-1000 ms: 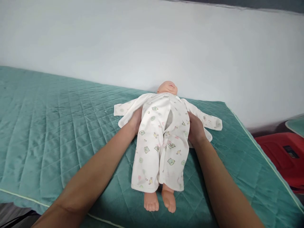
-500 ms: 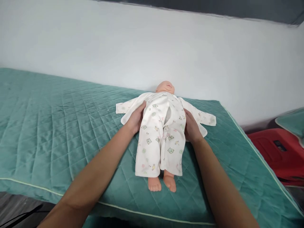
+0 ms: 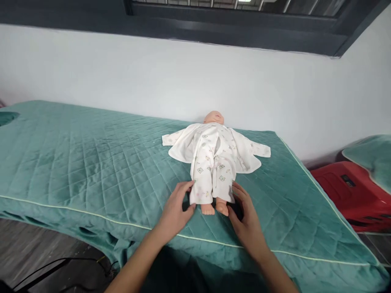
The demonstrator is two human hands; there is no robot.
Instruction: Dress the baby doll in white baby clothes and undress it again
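Observation:
A baby doll (image 3: 214, 117) lies on its back, head toward the wall and bare feet toward me. White printed trousers (image 3: 203, 175) cover its legs and reach up over its middle. Its white long-sleeved top (image 3: 183, 148) spreads out on both sides, sleeves stretched sideways. My left hand (image 3: 179, 209) is beside the left trouser cuff, thumb and fingers apart, fingertips at the fabric edge. On the other side my right hand (image 3: 248, 215) curves around the right cuff and foot, also with thumb and fingers apart. Neither hand is closed on the cloth.
A green quilted cover (image 3: 106, 162) lies over the bed, with its piped front edge close to me. Behind it rises a white wall (image 3: 137, 77) under a dark window frame (image 3: 214, 30). A red plastic chair (image 3: 354, 191) stands at the right; cables (image 3: 70, 259) run at lower left.
Both hands have moved from the doll's waist down to the trouser cuffs. The view has tilted up and back, bringing the window frame into sight.

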